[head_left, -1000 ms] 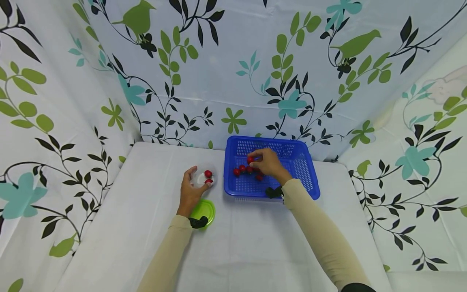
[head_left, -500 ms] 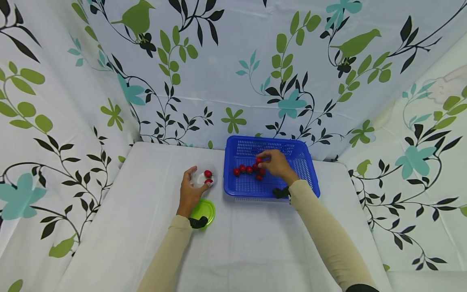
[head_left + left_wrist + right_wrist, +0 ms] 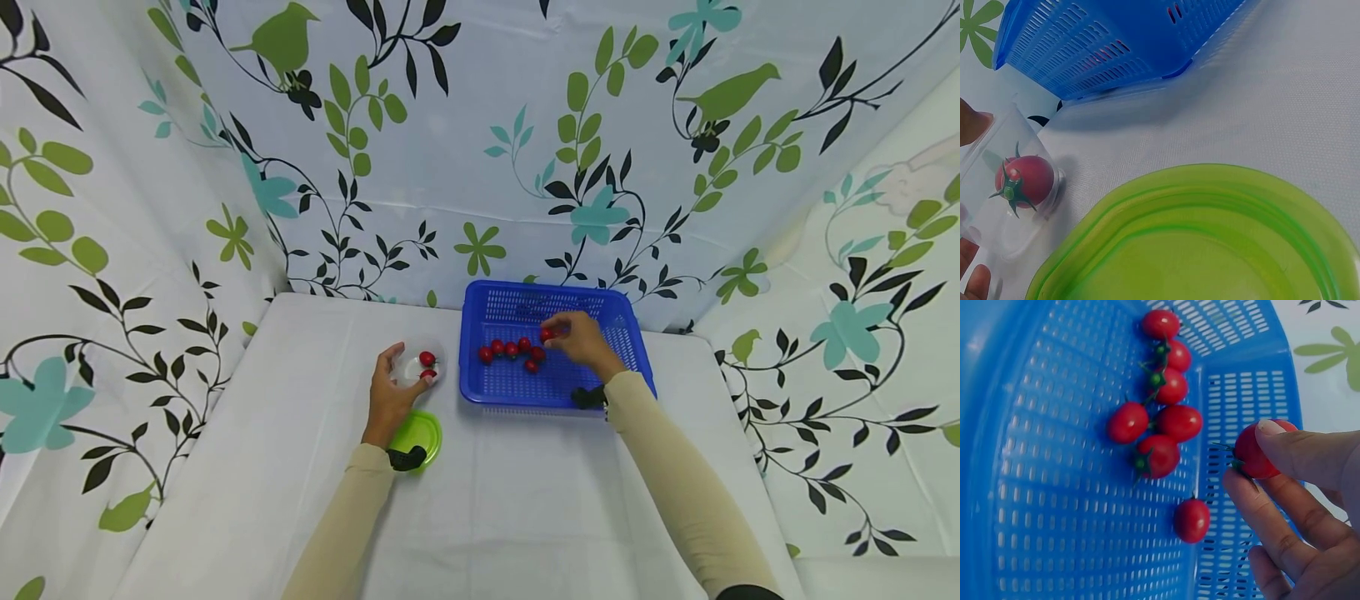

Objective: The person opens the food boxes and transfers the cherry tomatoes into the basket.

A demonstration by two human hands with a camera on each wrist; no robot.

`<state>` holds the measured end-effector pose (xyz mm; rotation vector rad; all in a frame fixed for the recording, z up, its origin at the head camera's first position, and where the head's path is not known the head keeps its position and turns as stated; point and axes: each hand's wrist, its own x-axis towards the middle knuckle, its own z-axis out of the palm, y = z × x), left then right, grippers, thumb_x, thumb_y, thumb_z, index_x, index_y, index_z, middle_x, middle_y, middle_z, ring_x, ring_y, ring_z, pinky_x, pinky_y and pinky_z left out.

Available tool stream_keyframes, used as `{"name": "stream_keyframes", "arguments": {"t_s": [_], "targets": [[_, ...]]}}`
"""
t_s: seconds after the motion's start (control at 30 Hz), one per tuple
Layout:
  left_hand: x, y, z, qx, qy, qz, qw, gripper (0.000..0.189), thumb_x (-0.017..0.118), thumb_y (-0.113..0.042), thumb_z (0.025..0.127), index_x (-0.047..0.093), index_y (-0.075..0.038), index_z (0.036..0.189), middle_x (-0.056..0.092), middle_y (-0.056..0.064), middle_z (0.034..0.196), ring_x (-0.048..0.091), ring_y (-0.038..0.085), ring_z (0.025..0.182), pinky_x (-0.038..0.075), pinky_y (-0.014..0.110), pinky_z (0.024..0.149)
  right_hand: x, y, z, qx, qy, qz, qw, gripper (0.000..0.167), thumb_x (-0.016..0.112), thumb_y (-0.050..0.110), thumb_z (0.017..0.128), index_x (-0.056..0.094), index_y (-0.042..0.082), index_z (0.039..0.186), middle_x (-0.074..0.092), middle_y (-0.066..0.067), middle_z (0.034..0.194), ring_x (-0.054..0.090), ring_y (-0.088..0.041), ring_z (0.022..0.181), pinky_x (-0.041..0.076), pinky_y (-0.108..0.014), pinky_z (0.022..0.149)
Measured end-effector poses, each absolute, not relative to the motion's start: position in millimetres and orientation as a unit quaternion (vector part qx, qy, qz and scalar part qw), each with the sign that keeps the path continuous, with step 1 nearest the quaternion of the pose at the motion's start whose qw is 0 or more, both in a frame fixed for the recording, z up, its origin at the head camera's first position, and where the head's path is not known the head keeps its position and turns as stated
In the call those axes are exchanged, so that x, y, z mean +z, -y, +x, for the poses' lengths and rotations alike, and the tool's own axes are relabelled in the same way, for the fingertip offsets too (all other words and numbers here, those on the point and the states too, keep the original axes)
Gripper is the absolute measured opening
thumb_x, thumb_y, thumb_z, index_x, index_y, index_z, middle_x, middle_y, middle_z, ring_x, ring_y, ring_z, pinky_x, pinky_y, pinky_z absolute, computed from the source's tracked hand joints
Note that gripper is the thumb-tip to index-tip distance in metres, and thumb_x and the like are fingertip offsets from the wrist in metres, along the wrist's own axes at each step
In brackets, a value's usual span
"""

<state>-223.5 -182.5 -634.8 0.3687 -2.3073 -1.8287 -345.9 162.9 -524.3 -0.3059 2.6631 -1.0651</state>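
My left hand (image 3: 390, 396) grips a small clear plastic tub (image 3: 1029, 231) on the table, thumb on one side and fingers on the other. Two cherry tomatoes show in the tub in the head view; the left wrist view shows one cherry tomato (image 3: 1030, 180) through its wall. Over the blue basket (image 3: 480, 392), my right hand (image 3: 581, 337) pinches a cherry tomato (image 3: 1250, 453) between thumb and fingers. Several cherry tomatoes (image 3: 1179, 422) with green stems lie clustered on the basket floor, and a single cherry tomato (image 3: 1191, 520) sits apart, nearer that hand.
A round green lid (image 3: 422, 433) lies on the white-covered table (image 3: 525, 500), partly under my left wrist. The basket stands right of the tub, near the back edge. A patterned curtain (image 3: 420, 167) hangs behind and at both sides.
My right hand has shifted to the right over the basket, with a cherry tomato at its fingertips, uncovering more of the cluster. My left hand and the tub have stayed in place.
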Motion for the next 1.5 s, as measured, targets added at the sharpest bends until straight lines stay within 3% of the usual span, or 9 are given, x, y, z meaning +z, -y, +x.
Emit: {"name": "stream_keyframes", "arguments": {"t_s": [0.43,0.9,1.2,1.5], "targets": [[-632,182,-223,-0.612,0.776,0.125,0.085,0.082,0.085,-0.019,0.090,0.041,-0.021,0.159,0.039,0.003,0.170,0.030,0.031,0.161,0.030,0.058,0.129,-532,-173,-355,-0.357,-0.919,-0.082,0.143,0.029,0.078,0.004,0.094,0.074,0.011,0.122,0.073,-0.015,0.125,0.065,-0.038,0.123,0.051,-0.056,0.111],[-633,182,-223,-0.610,0.778,0.126,0.081,0.083,0.085,-0.018,0.090,0.041,-0.022,0.159,0.038,0.003,0.171,0.030,0.032,0.161,0.030,0.058,0.129,-538,-175,-363,-0.347,-0.923,-0.075,0.148,0.025,0.080,0.003,0.092,0.071,0.007,0.115,0.072,-0.016,0.119,0.064,-0.036,0.114,0.053,-0.053,0.106],[-634,183,-223,-0.610,0.778,0.126,0.082,0.082,0.086,-0.019,0.090,0.041,-0.023,0.159,0.039,0.002,0.170,0.030,0.031,0.161,0.030,0.058,0.129,-544,-175,-368,-0.326,-0.925,-0.093,0.170,0.025,0.079,0.000,0.091,0.073,0.003,0.116,0.074,-0.019,0.122,0.066,-0.038,0.122,0.046,-0.057,0.117],[-634,183,-223,-0.613,0.776,0.123,0.084,0.082,0.086,-0.019,0.090,0.041,-0.021,0.159,0.039,0.001,0.170,0.030,0.030,0.160,0.030,0.058,0.129,-546,-172,-369,-0.314,-0.928,-0.092,0.180,0.026,0.079,-0.001,0.091,0.076,0.001,0.117,0.075,-0.020,0.124,0.066,-0.040,0.124,0.048,-0.057,0.116]]}}
